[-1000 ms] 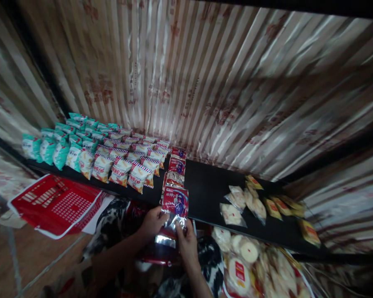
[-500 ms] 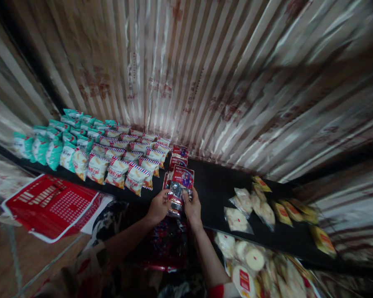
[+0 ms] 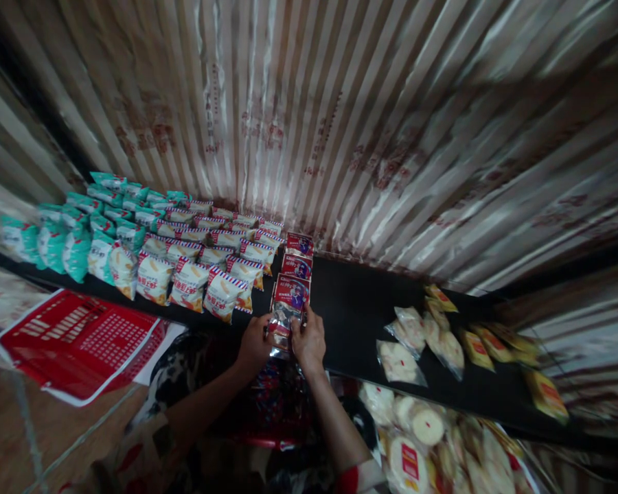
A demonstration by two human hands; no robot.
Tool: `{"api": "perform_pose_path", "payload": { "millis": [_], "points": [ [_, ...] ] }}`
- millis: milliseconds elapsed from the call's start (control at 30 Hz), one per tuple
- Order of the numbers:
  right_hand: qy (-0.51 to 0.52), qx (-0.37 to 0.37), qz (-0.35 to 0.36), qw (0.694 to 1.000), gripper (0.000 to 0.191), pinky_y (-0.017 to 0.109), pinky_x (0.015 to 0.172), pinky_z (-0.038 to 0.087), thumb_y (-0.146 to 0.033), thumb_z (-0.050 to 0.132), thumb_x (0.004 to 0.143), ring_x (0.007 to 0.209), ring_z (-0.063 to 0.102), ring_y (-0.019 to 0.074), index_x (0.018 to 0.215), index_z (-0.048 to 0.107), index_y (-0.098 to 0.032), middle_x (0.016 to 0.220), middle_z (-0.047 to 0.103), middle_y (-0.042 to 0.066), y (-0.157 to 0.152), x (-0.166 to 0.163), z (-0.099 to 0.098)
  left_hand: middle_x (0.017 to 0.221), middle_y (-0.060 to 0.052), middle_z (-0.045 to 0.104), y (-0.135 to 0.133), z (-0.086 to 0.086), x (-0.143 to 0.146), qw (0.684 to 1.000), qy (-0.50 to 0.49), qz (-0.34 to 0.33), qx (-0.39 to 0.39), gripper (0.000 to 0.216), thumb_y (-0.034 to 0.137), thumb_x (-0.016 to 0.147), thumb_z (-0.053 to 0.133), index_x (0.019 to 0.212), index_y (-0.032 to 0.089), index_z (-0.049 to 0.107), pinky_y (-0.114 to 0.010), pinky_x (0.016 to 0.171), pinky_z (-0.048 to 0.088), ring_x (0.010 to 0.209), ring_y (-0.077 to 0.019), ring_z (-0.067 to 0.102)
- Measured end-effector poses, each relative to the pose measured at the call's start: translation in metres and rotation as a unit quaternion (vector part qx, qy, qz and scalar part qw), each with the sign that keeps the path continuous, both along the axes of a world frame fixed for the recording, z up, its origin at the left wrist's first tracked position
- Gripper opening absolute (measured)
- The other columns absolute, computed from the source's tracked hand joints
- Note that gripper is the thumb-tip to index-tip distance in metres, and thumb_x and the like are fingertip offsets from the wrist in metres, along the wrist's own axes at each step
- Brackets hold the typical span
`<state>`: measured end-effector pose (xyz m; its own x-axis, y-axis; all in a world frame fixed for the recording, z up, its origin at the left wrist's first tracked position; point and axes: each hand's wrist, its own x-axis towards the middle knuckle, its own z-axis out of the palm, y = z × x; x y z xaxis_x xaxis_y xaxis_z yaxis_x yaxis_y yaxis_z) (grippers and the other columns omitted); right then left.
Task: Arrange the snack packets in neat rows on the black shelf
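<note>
A shiny red snack packet (image 3: 290, 299) with a purple figure and a clear lower part lies at the front edge of the black shelf (image 3: 347, 302). My left hand (image 3: 255, 342) grips its left side, and my right hand (image 3: 310, 342) closes on its right side with the thumb on top. Behind it, more red packets (image 3: 297, 255) stand in a single column running back to the wall. Left of that column are rows of white bags with striped tops (image 3: 221, 291). Below my hands, a dark red container (image 3: 268, 439) holds shiny packets, only dimly visible.
Teal snack bags (image 3: 77, 250) fill the shelf's left end. Clear packs of pale food (image 3: 399, 360) and yellow packets (image 3: 546, 394) lie at the right. A red basket (image 3: 82, 343) sits at lower left; below right are bagged pale rounds (image 3: 425, 425). Corrugated sheeting (image 3: 309, 123) rises behind.
My hands and the red packet have shifted slightly left and in line with the column behind. The packet lies lower against the row. The view has tilted a little.
</note>
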<state>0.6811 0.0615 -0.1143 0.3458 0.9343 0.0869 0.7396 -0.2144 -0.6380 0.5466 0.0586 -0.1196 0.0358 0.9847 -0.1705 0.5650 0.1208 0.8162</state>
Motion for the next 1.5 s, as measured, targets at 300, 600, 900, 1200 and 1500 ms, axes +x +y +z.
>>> {"api": "perform_pose_path", "payload": {
  "millis": [300, 600, 900, 1200, 1500],
  "points": [
    [-0.030, 0.004, -0.001, 1.000, 0.048, 0.040, 0.094, 0.039, -0.038, 0.041, 0.084, 0.114, 0.042, 0.0296, 0.124, 0.053, -0.014, 0.124, 0.047, 0.015, 0.000, -0.003, -0.010, 0.115, -0.010, 0.056, 0.000, 0.011, 0.004, 0.998, 0.068, -0.014, -0.012, 0.047, 0.016, 0.081, 0.045, 0.128, 0.015, 0.046, -0.025, 0.085, 0.044, 0.096, -0.0174, 0.059],
    [0.075, 0.198, 0.002, 0.977, 0.038, 0.040, 0.091, 0.043, -0.039, 0.040, 0.088, 0.106, 0.054, 0.0229, 0.113, 0.054, -0.015, 0.111, 0.059, 0.013, -0.046, -0.005, -0.004, 0.091, -0.007, 0.059, -0.030, 0.014, -0.015, 0.991, 0.034, 0.046, 0.121, 0.026, 0.017, 0.084, 0.036, 0.097, 0.015, 0.058, -0.027, 0.081, 0.046, 0.088, -0.0169, 0.059],
    [0.018, -0.139, 0.181, 0.973, 0.028, 0.027, 0.084, 0.047, -0.020, 0.041, 0.085, 0.092, 0.065, 0.0181, 0.098, 0.067, -0.019, 0.101, 0.069, 0.007, -0.124, -0.025, -0.051, 0.104, -0.008, 0.060, -0.102, -0.035, -0.053, 0.978, 0.129, -0.104, -0.128, 0.026, 0.007, 0.076, 0.046, 0.094, 0.014, 0.063, -0.023, 0.089, 0.041, 0.098, -0.0154, 0.058],
    [-0.077, -0.286, 0.264, 0.918, 0.038, 0.033, 0.106, 0.030, -0.013, 0.047, 0.077, 0.127, 0.042, 0.0253, 0.111, 0.065, -0.013, 0.139, 0.045, 0.013, -0.104, -0.047, -0.068, 0.110, -0.011, 0.061, -0.100, -0.057, -0.055, 0.966, 0.139, -0.126, -0.175, 0.033, 0.004, 0.075, 0.042, 0.098, 0.012, 0.064, -0.024, 0.094, 0.037, 0.105, -0.0164, 0.055],
    [-0.178, -0.351, 0.247, 0.886, 0.060, 0.046, 0.109, 0.021, -0.009, 0.043, 0.073, 0.138, 0.021, 0.0287, 0.133, 0.047, -0.018, 0.147, 0.032, 0.007, -0.075, -0.031, -0.122, 0.107, -0.009, 0.065, -0.093, -0.065, -0.033, 0.968, 0.115, -0.121, -0.185, 0.029, 0.006, 0.079, 0.042, 0.095, 0.015, 0.065, -0.024, 0.092, 0.039, 0.102, -0.0161, 0.058]
  ]
}}
